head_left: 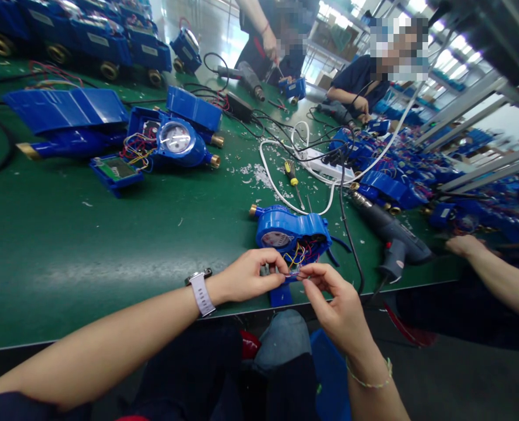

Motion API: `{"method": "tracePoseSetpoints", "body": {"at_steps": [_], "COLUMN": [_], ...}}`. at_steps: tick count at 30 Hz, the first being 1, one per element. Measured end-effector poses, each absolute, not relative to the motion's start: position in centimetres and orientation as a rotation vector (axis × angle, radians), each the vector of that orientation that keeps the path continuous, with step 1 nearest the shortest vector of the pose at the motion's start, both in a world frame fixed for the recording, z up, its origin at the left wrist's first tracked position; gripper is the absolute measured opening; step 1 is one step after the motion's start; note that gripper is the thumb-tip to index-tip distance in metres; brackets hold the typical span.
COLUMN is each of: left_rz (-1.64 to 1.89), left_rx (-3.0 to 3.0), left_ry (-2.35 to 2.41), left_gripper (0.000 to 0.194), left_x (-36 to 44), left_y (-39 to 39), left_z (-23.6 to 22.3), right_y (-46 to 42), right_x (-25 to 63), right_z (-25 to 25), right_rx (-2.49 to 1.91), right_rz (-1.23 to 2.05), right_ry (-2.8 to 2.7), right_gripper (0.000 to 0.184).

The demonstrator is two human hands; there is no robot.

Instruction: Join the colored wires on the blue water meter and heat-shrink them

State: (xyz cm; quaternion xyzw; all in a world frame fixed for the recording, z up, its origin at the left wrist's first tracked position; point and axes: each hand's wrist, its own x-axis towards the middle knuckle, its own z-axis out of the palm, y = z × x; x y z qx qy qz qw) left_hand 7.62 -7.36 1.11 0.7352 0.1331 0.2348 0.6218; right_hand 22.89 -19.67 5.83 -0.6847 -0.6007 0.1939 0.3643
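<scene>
A blue water meter (292, 225) with its housing opened lies near the table's front edge, a round dial on its left and a brass end at the upper left. Yellow and red wires (297, 255) come out of it towards my fingers. My left hand (259, 273) pinches a thin dark wire between thumb and forefinger, just in front of the meter. Facing it, my right hand (333, 295) pinches the wire too, a short way to the right. A blue cover piece (281, 296) sits below my fingertips, partly hidden by them.
A yellow-and-black screwdriver (291, 173) lies behind the meter, close to a white power strip (325, 165) and looping cables. To the right rests a heat gun (391, 234). More blue meters (175, 140) stand at left and back. Co-workers' hands (465, 245) are at the right and far side.
</scene>
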Motion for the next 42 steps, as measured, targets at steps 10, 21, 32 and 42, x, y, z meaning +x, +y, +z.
{"method": "tracePoseSetpoints", "body": {"at_steps": [10, 21, 32, 42], "left_rz": [0.552, 0.578, 0.576, 0.502], "left_rx": [1.696, 1.722, 1.759, 1.749], "left_ry": [0.281, 0.290, 0.338, 0.301], "left_gripper": [0.009, 0.009, 0.019, 0.014], "left_x": [7.7, 7.8, 7.8, 7.9], "left_y": [-7.2, -7.3, -7.5, -7.1], "left_z": [1.1, 0.9, 1.1, 0.9], "right_y": [-19.5, -18.7, -18.3, -18.4], "right_x": [23.0, 22.2, 22.0, 22.2], "right_z": [5.5, 5.1, 5.3, 4.9], "right_rx": [-1.774, -1.753, -1.751, -1.748], "right_rz": [0.390, 0.484, 0.497, 0.483], "right_ry": [-1.696, -1.681, -1.719, -1.578], "right_gripper": [0.010, 0.015, 0.011, 0.013]}}
